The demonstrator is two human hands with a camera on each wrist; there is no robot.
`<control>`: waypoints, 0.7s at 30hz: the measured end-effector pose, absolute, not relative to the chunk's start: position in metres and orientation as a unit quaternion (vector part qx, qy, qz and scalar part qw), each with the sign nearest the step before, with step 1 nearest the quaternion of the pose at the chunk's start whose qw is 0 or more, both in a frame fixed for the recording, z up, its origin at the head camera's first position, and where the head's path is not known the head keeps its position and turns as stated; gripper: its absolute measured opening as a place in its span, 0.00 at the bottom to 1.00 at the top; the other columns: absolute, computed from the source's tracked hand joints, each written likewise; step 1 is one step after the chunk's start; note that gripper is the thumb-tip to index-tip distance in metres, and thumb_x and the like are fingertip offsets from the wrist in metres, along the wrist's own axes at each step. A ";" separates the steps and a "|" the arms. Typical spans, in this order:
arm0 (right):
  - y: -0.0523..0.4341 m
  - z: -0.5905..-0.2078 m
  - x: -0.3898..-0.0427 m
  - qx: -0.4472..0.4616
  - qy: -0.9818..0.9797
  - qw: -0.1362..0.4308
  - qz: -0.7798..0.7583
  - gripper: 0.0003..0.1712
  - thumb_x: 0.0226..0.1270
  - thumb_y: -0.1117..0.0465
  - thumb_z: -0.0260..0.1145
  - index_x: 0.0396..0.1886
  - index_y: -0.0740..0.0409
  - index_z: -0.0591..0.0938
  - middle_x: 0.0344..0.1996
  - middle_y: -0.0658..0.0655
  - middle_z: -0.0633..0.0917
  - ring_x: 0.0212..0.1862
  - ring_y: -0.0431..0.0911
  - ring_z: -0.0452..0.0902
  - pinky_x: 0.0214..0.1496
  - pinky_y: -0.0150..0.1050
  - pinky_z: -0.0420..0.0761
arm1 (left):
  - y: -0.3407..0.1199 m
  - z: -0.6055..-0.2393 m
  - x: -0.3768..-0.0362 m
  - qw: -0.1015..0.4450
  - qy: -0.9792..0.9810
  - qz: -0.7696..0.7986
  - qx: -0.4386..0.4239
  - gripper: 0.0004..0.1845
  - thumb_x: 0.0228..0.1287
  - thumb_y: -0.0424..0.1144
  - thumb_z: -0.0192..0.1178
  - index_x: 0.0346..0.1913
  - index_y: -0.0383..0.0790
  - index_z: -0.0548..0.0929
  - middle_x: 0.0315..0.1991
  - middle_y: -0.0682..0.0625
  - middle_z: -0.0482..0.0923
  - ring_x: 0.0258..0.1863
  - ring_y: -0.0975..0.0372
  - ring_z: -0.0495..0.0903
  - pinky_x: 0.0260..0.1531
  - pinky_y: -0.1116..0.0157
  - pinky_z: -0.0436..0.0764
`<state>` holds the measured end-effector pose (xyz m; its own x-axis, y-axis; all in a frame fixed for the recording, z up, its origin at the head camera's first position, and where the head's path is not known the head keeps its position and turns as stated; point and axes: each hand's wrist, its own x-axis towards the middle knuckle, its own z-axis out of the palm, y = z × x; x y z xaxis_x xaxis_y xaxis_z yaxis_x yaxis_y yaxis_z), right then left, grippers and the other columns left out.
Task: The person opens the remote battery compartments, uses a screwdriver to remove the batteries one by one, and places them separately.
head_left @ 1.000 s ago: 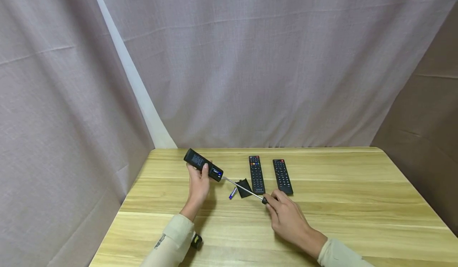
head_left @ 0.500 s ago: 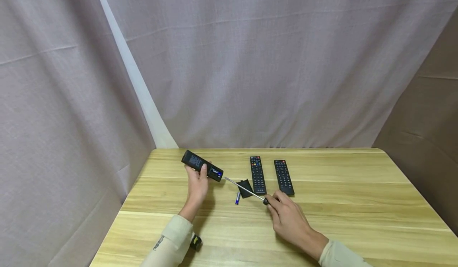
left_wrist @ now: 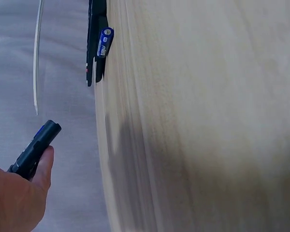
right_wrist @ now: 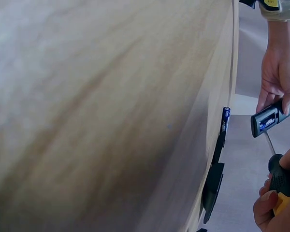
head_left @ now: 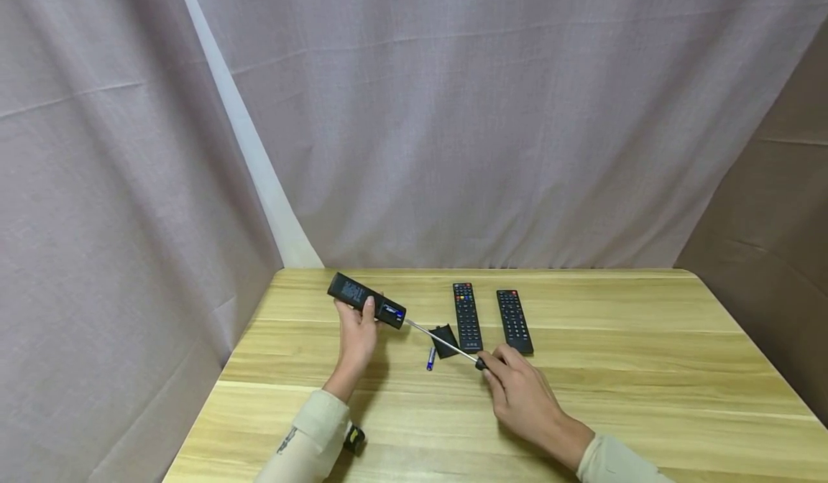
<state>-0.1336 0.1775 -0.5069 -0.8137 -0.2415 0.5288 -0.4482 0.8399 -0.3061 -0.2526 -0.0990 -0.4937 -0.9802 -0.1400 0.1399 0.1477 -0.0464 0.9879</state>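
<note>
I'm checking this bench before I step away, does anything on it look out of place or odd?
Yes. A loose blue battery and a detached black battery cover lie on the wooden table. The black remote in the left hand has its compartment open, and the right hand pokes a black-handled screwdriver at it.

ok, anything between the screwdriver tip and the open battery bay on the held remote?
Nothing visible. The screwdriver shaft runs free above the table from the right hand to the bay end of the remote in the left hand; loose battery and cover lie below.
</note>
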 end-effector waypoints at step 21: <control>0.172 -0.501 -0.137 0.184 -0.926 0.255 0.208 0.19 0.66 0.68 0.73 0.57 0.64 0.89 0.37 0.48 0.80 0.36 0.35 0.67 0.27 0.24 0.72 | -0.101 -0.489 -0.249 0.107 -0.666 -0.738 -0.009 0.25 0.87 0.35 0.46 0.76 0.40 0.49 0.65 0.26 0.81 0.61 0.41 0.87 0.46 0.59 0.94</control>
<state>-0.1369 0.1721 -0.5011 -0.8027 -0.2350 0.5482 -0.4466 0.8460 -0.2912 -0.2488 -0.1014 -0.4887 -0.9768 -0.1471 0.1557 0.1698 -0.0892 0.9814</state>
